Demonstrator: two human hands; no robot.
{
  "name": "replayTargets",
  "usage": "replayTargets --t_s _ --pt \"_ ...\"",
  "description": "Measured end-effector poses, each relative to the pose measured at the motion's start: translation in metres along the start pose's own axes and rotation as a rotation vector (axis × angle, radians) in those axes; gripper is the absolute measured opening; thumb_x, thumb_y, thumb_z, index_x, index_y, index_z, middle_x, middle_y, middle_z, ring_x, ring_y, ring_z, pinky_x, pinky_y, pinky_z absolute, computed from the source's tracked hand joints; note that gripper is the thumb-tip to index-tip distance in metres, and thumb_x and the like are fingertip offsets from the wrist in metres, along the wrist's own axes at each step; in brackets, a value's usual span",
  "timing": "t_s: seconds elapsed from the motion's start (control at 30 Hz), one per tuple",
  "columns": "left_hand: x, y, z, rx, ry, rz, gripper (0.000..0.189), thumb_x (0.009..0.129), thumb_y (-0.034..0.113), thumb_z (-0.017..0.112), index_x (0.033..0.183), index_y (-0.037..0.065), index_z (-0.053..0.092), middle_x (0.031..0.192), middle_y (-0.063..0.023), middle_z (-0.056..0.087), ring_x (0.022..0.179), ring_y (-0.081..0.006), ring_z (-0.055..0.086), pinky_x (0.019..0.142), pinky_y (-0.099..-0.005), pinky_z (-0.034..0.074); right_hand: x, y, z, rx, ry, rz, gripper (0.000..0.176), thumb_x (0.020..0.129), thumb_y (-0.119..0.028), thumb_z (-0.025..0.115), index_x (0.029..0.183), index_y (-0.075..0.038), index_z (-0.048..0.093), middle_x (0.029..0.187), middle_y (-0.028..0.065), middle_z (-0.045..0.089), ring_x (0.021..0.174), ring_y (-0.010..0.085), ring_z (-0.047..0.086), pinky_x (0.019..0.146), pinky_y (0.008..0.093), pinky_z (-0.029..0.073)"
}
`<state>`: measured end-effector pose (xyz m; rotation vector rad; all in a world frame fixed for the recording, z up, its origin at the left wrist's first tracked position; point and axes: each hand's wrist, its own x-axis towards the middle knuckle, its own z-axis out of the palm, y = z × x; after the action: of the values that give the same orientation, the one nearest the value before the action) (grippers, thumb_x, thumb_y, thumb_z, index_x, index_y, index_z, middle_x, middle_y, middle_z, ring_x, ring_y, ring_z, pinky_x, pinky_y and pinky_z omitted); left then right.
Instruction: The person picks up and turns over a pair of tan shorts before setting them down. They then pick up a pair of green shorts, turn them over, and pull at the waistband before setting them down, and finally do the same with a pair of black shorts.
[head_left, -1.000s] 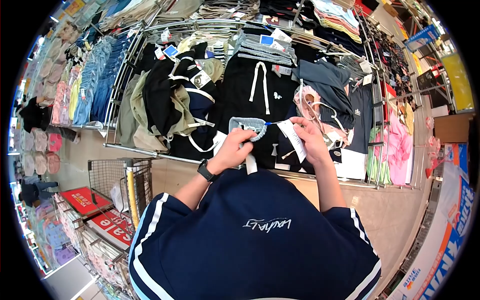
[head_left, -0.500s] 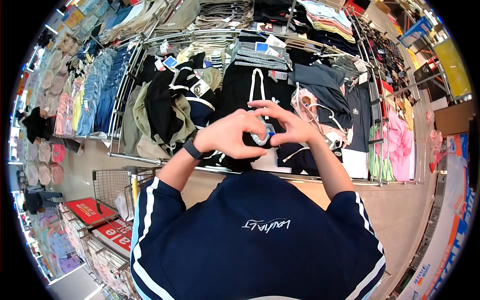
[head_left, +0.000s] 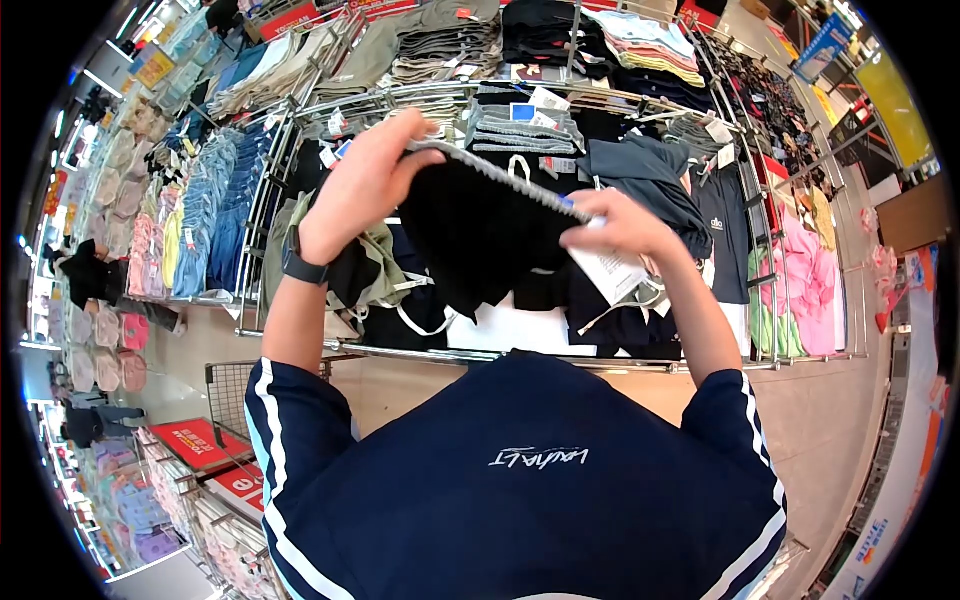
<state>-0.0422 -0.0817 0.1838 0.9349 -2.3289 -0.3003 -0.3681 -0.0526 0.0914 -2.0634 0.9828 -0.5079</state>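
Observation:
A black garment (head_left: 485, 225) with a grey elastic waistband (head_left: 505, 177) hangs between my hands above the display table. Its kind is hard to make out; the folds look like shorts or trousers. My left hand (head_left: 375, 175), with a dark watch at the wrist, is closed on the left end of the waistband, held higher. At the lower right end, my right hand (head_left: 622, 225) grips the band, and a white paper tag (head_left: 607, 275) dangles beneath it.
Loose dark grey garments (head_left: 640, 180) and folded grey trousers (head_left: 520, 130) lie on the metal-railed table. Jeans (head_left: 235, 160) hang left, pink clothes (head_left: 805, 290) right. A wire cart (head_left: 232, 395) stands at lower left, and a person (head_left: 90, 420) is farther off.
My hands have moved apart and upward, my left most, stretching out the waistband that was bunched between them. The black garment now hangs off the table, and its tag shows.

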Motion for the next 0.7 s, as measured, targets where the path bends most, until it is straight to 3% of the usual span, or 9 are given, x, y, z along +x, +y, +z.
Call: replayTargets --t_s 0.03,0.13,0.3,0.37,0.4,0.47,0.57,0.63,0.7 --pt "-0.001 -0.002 -0.006 0.003 -0.010 -0.084 0.024 0.085 0.007 0.067 0.095 -0.001 0.047 0.084 -0.0197 0.059 0.075 -0.0414 0.053 0.065 -0.0377 0.045 -0.004 -0.005 -0.013 0.140 0.051 0.128 0.026 0.078 -0.024 0.075 0.073 -0.001 0.064 0.076 0.0010 0.058 0.070 0.0108 0.053 0.064 0.0270 0.041" --pt "-0.004 0.009 0.007 -0.007 0.150 -0.067 0.026 0.084 0.005 0.068 0.093 0.000 0.044 0.080 -0.0183 0.056 0.072 -0.0411 0.051 0.061 -0.0371 0.042 -0.011 -0.028 -0.036 0.225 0.229 0.275 0.032 0.077 -0.031 0.077 0.073 -0.001 0.066 0.060 0.0019 0.061 0.056 0.0064 0.052 0.057 0.0270 0.045" --pt "-0.013 0.016 0.047 -0.117 0.247 -0.379 0.023 0.087 0.014 0.066 0.101 0.004 0.051 0.079 -0.0197 0.059 0.067 -0.0398 0.055 0.060 -0.0421 0.041 -0.014 -0.025 -0.016 0.145 0.490 0.260 0.030 0.078 -0.024 0.076 0.089 -0.003 0.058 0.074 -0.0008 0.058 0.068 0.0061 0.051 0.060 0.0252 0.043" --pt "-0.018 0.001 0.073 -0.150 0.386 -0.192 0.026 0.089 0.016 0.065 0.111 0.006 0.054 0.081 -0.0201 0.062 0.071 -0.0390 0.059 0.062 -0.0417 0.044 -0.014 -0.022 0.002 0.043 0.673 0.222 0.036 0.078 -0.021 0.077 0.100 -0.004 0.052 0.081 0.0036 0.060 0.074 0.0105 0.054 0.068 0.0274 0.046" --pt "-0.022 0.005 0.079 -0.137 0.305 -0.332 0.026 0.090 0.015 0.063 0.112 0.005 0.054 0.087 -0.0202 0.064 0.079 -0.0381 0.063 0.068 -0.0405 0.047 -0.013 -0.030 0.009 -0.008 0.758 0.243 0.038 0.079 -0.019 0.077 0.103 -0.005 0.051 0.084 0.0058 0.061 0.076 0.0134 0.056 0.070 0.0286 0.047" --pt "-0.022 0.017 0.101 -0.176 0.408 -0.221 0.024 0.091 0.012 0.061 0.113 0.004 0.054 0.088 -0.0204 0.065 0.083 -0.0373 0.065 0.073 -0.0391 0.049 -0.008 -0.035 0.029 0.051 0.920 0.205 0.042 0.080 -0.018 0.076 0.109 -0.004 0.049 0.091 0.0162 0.062 0.080 0.0273 0.061 0.075 0.0343 0.048" --pt "-0.018 0.049 0.123 -0.298 0.396 -0.332 0.021 0.094 0.012 0.058 0.112 0.003 0.055 0.087 -0.0202 0.065 0.077 -0.0351 0.065 0.068 -0.0370 0.049 0.001 -0.053 0.057 -0.127 1.016 0.137 0.041 0.086 -0.022 0.070 0.114 -0.002 0.046 0.101 0.0225 0.061 0.094 0.0408 0.061 0.078 0.0430 0.048" --pt "-0.016 0.063 0.134 -0.417 0.381 -0.395 0.021 0.095 0.012 0.056 0.113 0.002 0.055 0.086 -0.0205 0.065 0.073 -0.0313 0.066 0.064 -0.0349 0.049 0.008 -0.051 0.080 -0.170 1.043 0.035 0.038 0.087 -0.019 0.067 0.115 -0.001 0.047 0.100 0.0211 0.058 0.089 0.0404 0.059 0.076 0.0437 0.047" --pt "-0.023 0.069 0.148 -0.659 0.285 -0.442 0.027 0.099 0.013 0.049 0.124 0.003 0.049 0.099 -0.0131 0.061 0.086 -0.0181 0.060 0.075 -0.0296 0.047 0.007 -0.051 0.096 -0.203 1.008 -0.078 0.039 0.088 -0.013 0.063 0.119 0.001 0.045 0.101 0.0205 0.054 0.089 0.0387 0.056 0.077 0.0427 0.046"
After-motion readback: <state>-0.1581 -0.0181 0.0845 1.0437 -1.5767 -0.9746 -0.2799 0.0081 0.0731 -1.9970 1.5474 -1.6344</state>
